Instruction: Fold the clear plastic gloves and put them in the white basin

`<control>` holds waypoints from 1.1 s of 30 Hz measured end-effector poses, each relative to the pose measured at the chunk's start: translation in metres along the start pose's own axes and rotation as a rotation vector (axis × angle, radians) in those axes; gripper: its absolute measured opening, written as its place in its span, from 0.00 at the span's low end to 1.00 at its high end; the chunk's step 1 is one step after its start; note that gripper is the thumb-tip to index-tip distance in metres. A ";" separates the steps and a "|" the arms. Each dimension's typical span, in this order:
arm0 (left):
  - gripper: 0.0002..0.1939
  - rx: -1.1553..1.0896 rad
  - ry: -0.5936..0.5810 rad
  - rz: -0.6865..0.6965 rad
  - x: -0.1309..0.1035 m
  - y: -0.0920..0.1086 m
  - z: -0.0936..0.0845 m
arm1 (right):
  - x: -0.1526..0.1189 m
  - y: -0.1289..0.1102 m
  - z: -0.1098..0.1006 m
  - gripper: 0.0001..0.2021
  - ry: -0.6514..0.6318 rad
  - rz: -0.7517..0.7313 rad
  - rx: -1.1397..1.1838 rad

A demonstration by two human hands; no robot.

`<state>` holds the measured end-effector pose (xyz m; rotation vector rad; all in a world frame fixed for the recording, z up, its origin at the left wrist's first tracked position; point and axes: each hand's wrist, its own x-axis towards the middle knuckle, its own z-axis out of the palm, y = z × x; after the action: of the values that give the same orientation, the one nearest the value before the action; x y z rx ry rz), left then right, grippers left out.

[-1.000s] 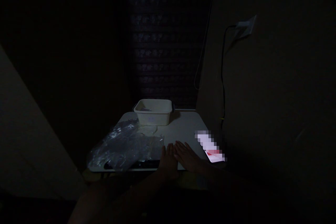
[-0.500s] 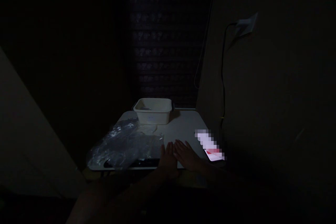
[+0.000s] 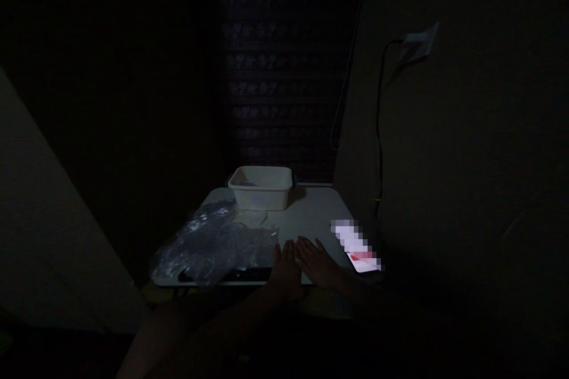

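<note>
The left hand (image 3: 285,272) and right hand (image 3: 319,263) lie outstretched, palms down, gripping nothing, at the near edge of the white table (image 3: 306,210). Clear plastic (image 3: 213,243) lies to their left; a tub (image 3: 261,199) stands at the rear. Ambient light is low. A blind (image 3: 275,89) hangs behind; an outlet (image 3: 427,41) occupies the right wall (image 3: 466,148).

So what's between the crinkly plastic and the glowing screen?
The left hand, then the right hand, then a strip of white tabletop beside the glowing screen, in the head view.
</note>
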<state>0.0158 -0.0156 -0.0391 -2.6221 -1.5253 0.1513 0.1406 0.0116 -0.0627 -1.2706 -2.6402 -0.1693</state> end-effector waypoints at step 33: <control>0.15 0.039 0.125 0.146 -0.018 0.006 -0.011 | 0.025 0.025 -0.059 0.13 -0.154 0.171 -0.014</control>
<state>0.0129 -0.0349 -0.0287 -2.6562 -1.2804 0.0272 0.1527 0.0346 0.0010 -1.5645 -2.6409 -0.0654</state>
